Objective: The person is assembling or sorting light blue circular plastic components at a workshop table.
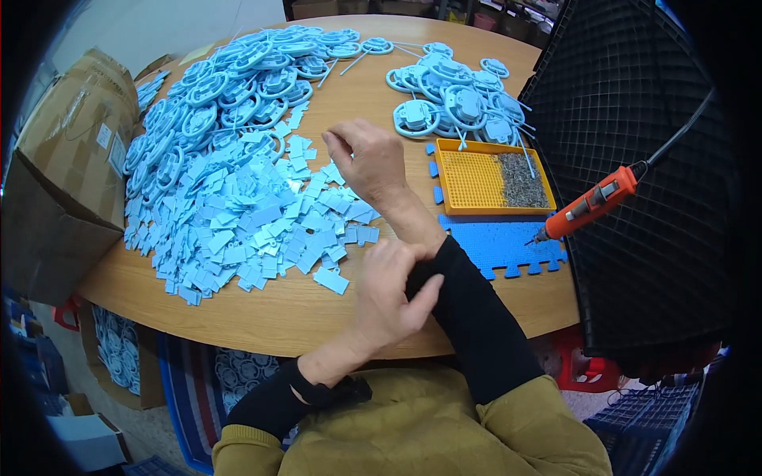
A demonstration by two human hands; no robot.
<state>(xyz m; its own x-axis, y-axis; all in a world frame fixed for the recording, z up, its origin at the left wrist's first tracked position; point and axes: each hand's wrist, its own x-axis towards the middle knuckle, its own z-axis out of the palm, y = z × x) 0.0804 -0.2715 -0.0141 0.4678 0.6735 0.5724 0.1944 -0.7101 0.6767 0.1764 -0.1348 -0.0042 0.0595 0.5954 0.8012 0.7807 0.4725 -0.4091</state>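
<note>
My left hand (pixel 393 289) is closed on the cuff of the black sleeve (pixel 476 309) at my right wrist, its thumb lying across the fabric. Above the table's middle, my right hand (pixel 369 163) is held up with its fingers loosely curled in, and nothing shows in it. Just left of both hands spreads a heap of flat light-blue plastic plates (pixel 254 218). Behind that rises a large pile of light-blue ring-shaped plastic parts (pixel 230 91). A smaller group of similar ring parts (pixel 464 103) lies at the back right.
A yellow tray (pixel 468 213) with small dark screws (pixel 524 182) stands on a blue foam mat (pixel 504 238). An orange electric screwdriver (pixel 591 202) hangs at the right by a black mesh panel (pixel 643 174). At the left stands a cardboard box (pixel 71 159).
</note>
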